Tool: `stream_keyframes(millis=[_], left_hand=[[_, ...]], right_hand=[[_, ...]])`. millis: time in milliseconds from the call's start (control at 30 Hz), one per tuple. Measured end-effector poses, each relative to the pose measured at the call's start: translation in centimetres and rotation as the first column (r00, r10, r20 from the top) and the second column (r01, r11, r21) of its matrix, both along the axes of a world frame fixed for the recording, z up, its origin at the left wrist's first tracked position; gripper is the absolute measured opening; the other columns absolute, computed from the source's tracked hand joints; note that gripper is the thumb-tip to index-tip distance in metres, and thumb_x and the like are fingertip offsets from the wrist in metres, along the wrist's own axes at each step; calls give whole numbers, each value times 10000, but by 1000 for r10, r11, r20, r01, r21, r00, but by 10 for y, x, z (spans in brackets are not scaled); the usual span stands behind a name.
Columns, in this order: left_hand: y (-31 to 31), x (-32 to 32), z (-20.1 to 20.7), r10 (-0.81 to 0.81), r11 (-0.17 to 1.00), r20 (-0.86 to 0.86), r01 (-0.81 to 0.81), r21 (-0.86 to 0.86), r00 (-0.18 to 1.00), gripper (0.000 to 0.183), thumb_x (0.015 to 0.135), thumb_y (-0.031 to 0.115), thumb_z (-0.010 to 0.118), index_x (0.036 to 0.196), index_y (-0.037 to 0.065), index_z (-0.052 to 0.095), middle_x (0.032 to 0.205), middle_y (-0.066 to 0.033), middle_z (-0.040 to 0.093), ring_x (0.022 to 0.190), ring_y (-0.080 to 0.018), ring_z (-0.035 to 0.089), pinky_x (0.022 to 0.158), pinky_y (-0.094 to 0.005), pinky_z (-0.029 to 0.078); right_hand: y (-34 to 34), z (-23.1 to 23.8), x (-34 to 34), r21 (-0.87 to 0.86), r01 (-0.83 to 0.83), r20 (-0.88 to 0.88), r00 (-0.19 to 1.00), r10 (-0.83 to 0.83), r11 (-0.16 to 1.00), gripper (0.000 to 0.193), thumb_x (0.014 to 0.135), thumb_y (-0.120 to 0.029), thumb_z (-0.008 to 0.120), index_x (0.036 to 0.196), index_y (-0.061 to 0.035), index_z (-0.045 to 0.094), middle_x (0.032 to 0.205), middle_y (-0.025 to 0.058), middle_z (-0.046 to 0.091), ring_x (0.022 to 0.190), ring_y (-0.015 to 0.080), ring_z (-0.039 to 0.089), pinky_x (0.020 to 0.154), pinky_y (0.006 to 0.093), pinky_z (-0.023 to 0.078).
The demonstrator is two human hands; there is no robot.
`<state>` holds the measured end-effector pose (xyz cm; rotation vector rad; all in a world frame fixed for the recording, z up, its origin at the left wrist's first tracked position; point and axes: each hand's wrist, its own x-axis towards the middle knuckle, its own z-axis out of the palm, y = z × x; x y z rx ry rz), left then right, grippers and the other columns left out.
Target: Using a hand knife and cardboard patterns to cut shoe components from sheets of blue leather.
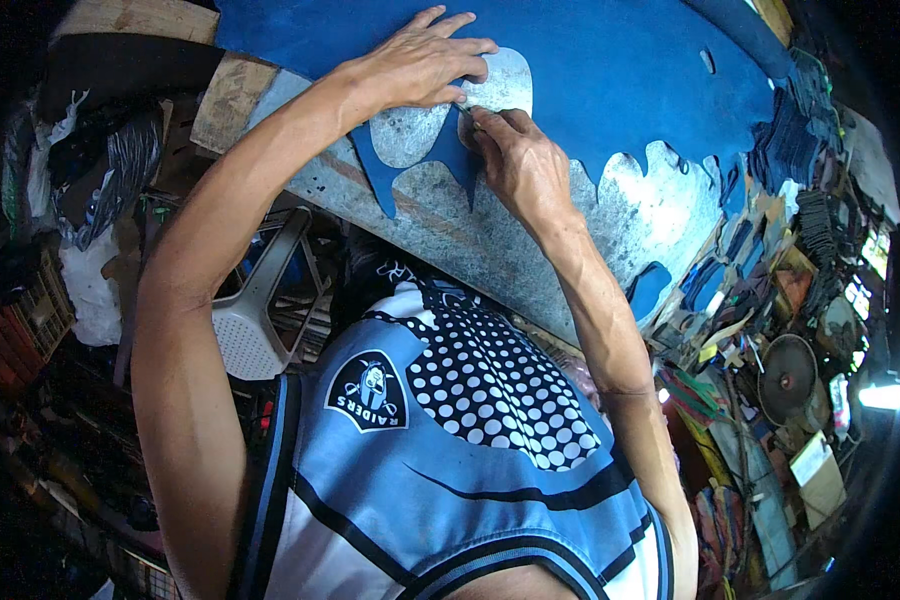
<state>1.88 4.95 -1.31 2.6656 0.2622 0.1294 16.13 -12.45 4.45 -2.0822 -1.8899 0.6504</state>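
The person's left hand [430,62] reaches across a blue sheet [615,85], its fingers fanned apart and the nearer fingertips touching a rounded grey shape [505,82]; whether this is a plate lying on the sheet or bare metal showing through, one cannot tell. The right hand [520,155] works just beside it, fingers drawn close together in a pinch at the shape's lower edge — something thin and dark seems to poke out by the fingertips, but it is too hidden to name.

The sheet spreads over the far part of a grey metal desk [525,250], its near edge cut into scallops and points, with bare metal between them. Nearer the desk's right edge lies a small blue piece [650,288], apart from the sheet. Past the sheet's right end sits a stack of dark blue pieces [785,148], with mixed scraps [685,355] heaped along that side. A pale plastic chair [250,338] stands to the left, below the desk — and a lit lamp [882,397] glows at the far right
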Motion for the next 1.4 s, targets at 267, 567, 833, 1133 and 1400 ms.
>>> stream_keyframes(millis=[267, 567, 833, 1133, 1400], left_hand=[[1, 3, 1, -4, 1000, -43, 3, -24, 999, 324, 892, 269, 648, 1180, 124, 626, 1470, -117, 465, 1416, -423, 312, 1154, -619, 209], [-14, 11, -3, 96, 995, -120, -94, 23, 988, 344, 854, 248, 720, 1191, 217, 661, 1509, -14, 445, 1465, -308, 276, 1212, -584, 132], [-1, 17, -7, -21, 999, -70, 17, -51, 997, 322, 897, 283, 635, 1177, 125, 635, 1473, -121, 460, 1410, -444, 310, 1140, -651, 203], [-4, 21, -13, -35, 999, -62, 34, -27, 997, 344, 905, 300, 625, 1200, 123, 627, 1488, -124, 443, 1410, -452, 305, 1138, -661, 187], [-10, 29, -19, -17, 1000, -75, 16, -13, 997, 340, 894, 278, 636, 1198, 129, 616, 1485, -119, 447, 1410, -438, 314, 1132, -656, 203]], right_hand=[[-4, -3, -5, 5, 58, -31, 998, -58, 998, 294, 883, -107, 625, 1172, -101, 677, 1076, 143, 684, 858, 354, 690, 704, 441, 568], [-13, -1, -27, 5, 186, 6, 983, -186, 983, 281, 928, -145, 579, 1187, -65, 655, 1177, 203, 657, 915, 407, 687, 746, 467, 577], [-21, -3, -51, 11, 374, -46, 927, -373, 928, 297, 923, -137, 597, 1164, 28, 648, 1231, 292, 611, 1041, 439, 642, 870, 462, 542], [-42, -2, -46, -16, 367, -141, 920, -365, 930, 281, 899, -129, 613, 1129, 28, 645, 1247, 288, 605, 1045, 441, 646, 881, 457, 547], [-49, -5, -20, -35, 300, -163, 939, -302, 953, 254, 890, -117, 620, 1106, 11, 658, 1258, 239, 620, 1064, 411, 649, 889, 437, 544]])
